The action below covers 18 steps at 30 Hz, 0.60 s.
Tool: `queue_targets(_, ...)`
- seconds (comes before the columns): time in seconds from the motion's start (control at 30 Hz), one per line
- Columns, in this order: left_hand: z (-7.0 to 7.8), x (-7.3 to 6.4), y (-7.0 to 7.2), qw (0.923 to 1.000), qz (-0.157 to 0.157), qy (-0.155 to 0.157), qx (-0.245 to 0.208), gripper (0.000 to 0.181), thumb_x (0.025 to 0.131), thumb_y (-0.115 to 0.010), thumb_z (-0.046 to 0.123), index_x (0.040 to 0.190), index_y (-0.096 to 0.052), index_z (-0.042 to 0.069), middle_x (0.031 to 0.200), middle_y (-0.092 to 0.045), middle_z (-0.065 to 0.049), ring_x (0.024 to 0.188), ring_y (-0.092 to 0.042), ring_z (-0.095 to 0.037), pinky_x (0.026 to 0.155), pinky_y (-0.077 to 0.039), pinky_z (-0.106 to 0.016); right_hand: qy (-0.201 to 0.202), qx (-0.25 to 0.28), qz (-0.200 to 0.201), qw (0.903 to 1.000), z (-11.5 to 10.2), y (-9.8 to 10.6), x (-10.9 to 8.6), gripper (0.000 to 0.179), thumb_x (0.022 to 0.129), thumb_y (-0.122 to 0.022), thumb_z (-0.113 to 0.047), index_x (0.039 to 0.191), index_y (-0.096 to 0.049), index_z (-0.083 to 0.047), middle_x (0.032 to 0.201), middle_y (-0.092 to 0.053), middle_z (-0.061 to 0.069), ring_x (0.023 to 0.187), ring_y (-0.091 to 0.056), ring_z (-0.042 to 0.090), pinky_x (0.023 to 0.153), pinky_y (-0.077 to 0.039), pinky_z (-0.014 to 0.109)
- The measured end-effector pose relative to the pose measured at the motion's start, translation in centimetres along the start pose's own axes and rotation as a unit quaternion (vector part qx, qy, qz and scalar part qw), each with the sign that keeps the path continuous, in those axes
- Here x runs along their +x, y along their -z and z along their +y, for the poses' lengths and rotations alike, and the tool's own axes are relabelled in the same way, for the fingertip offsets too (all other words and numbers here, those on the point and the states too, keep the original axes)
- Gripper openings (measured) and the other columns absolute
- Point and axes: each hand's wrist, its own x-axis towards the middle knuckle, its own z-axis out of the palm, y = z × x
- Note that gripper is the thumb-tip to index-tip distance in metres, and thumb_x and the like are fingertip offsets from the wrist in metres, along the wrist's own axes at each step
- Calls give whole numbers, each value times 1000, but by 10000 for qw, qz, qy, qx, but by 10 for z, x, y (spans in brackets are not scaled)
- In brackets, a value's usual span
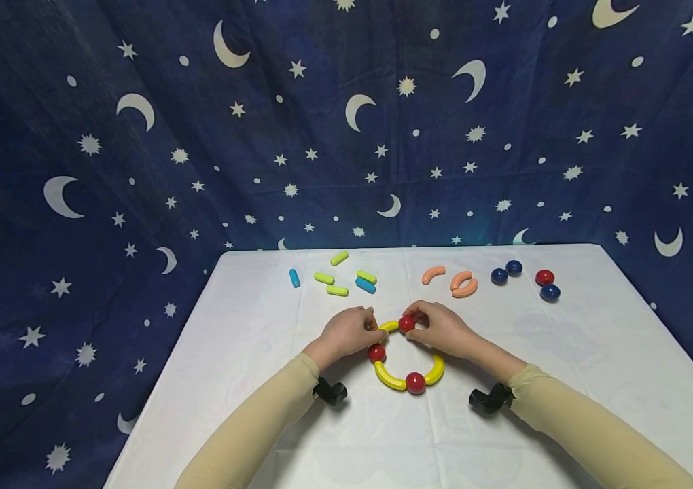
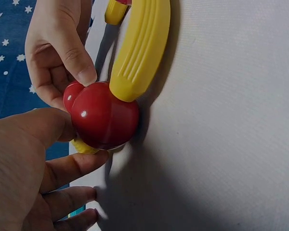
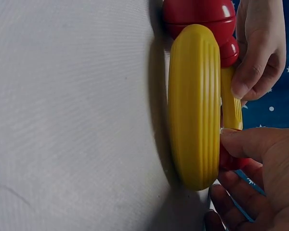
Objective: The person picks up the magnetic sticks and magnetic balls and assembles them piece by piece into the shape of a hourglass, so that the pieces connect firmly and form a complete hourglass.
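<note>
My left hand [image 1: 351,331] pinches a curved yellow rod [image 1: 389,326] at the top left of a ring of pieces on the white table. With thumb and fingers, my right hand [image 1: 442,329] holds a red ball [image 1: 406,324] at that rod's right end. Down the ring's left side come another red ball [image 1: 376,353] and a curved yellow rod [image 3: 232,108] seen under the left thumb in the right wrist view. A lower yellow rod [image 1: 389,377], a bottom red ball [image 1: 416,383] and a right yellow rod [image 1: 436,370] follow. My right hand partly hides the ring's upper right.
Behind the hands lie several green rods [image 1: 337,291], blue rods [image 1: 365,285] and curved orange rods [image 1: 465,288]. Farther right are dark blue balls [image 1: 550,293] and a loose red ball [image 1: 545,277]. A starry dark cloth [image 1: 322,136] hangs behind the table [image 1: 249,339].
</note>
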Motion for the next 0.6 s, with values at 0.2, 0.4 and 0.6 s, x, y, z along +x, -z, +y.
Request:
queue_targets(0.2,-1,0,0,10000,-2,2,-7,23,90,-74,39,84,-69,18,80,-58,6,69,-53,-13,64,-44,-28,32,-12,10,10000,-1,-1,1,35,85,-84,-21,116,-69,-15,99,-65,-3,91,-57,19,86,-50,39)
queue_targets(0.4,0,0,0,9999,-35,78,-60,25,91,-72,43,89,-70,17,80,-59,5,70,-54,-13,64,-45,-28,50,9,-37,10000,-3,-3,2,36,86,-84,-19,118,-69,-16,106,-66,-3,98,-59,20,93,-52,43)
queue_targets(0.6,0,0,0,10000,-27,40,-85,25,91,-72,42,93,-71,17,80,-59,6,71,-54,-13,66,-46,-29,235,95,-142,9996,-7,-7,4,36,87,-83,-18,120,-70,-19,114,-67,-4,107,-60,20,99,-50,46)
